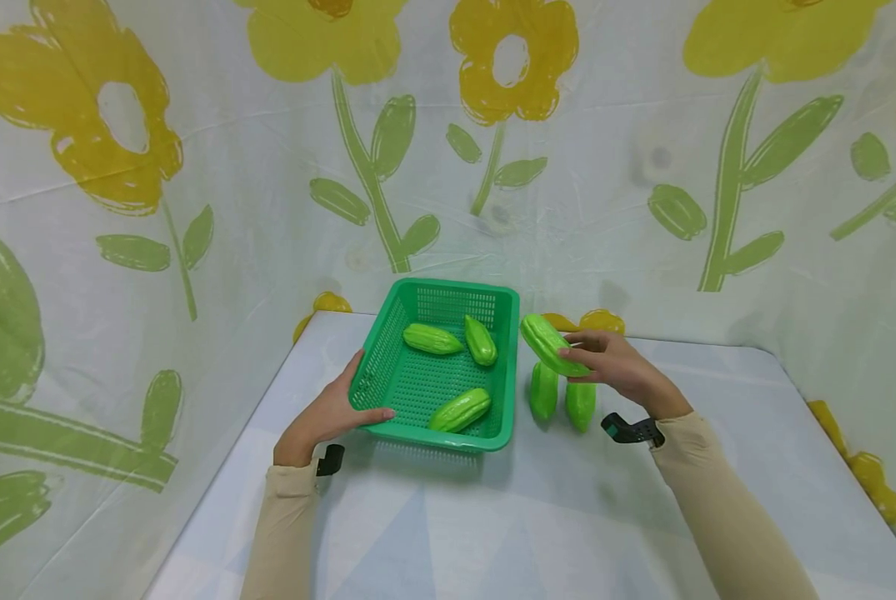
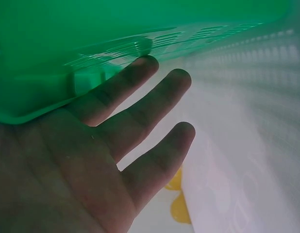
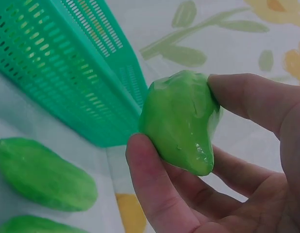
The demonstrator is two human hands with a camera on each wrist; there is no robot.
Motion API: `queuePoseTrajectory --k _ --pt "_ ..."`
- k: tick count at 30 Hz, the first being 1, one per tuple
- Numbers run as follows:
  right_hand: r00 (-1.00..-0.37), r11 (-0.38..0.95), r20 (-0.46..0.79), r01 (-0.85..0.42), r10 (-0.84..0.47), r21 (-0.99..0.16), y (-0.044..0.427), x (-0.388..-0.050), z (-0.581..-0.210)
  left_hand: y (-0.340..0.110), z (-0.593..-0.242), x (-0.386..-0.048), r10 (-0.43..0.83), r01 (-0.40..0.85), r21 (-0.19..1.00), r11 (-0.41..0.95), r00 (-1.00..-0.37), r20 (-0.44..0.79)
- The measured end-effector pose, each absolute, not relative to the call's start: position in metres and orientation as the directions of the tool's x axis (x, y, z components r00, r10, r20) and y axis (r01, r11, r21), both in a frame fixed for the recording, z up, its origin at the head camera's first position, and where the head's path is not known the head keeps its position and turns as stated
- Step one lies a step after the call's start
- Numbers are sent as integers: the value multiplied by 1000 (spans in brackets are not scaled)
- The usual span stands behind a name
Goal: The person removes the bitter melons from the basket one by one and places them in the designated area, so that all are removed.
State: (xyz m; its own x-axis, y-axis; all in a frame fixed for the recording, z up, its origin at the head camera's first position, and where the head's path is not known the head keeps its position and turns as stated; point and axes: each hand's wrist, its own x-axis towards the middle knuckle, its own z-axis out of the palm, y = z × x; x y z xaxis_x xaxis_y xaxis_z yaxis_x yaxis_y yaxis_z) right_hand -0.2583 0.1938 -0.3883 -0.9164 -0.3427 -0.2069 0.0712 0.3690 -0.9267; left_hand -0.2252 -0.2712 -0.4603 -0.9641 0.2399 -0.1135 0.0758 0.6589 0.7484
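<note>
My right hand point(image 1: 614, 363) holds a glossy green ridged gourd point(image 1: 547, 342) above the table, just right of a green plastic basket point(image 1: 416, 385). In the right wrist view, thumb and fingers pinch this gourd point(image 3: 181, 124) from opposite sides. My left hand point(image 1: 327, 414) grips the basket's near left corner, the thumb lying over the front rim. Seen from the left wrist, several fingers point(image 2: 145, 114) spread along the outside of the basket point(image 2: 67, 29); the thumb is hidden there. Inside the basket lie three similar gourds point(image 1: 460, 410), apart from one another.
Two more green gourds point(image 1: 543, 392) lie side by side on the white table point(image 1: 553, 517), right of the basket and beneath the right hand. A cloth with yellow flowers point(image 1: 598, 167) hangs behind the table and along its sides.
</note>
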Motion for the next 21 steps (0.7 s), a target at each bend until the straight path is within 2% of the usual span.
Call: queuePoseTrajectory --k 12,21 --pt "-935 347 -221 117 -278 -931 216 -251 -394 -271 -459 -225 237 75 754 653 -966 -108" --pt "-943 393 -243 140 -227 -909 229 -246 -402 -270 -460 -223 237 81 764 641 -967 -97"
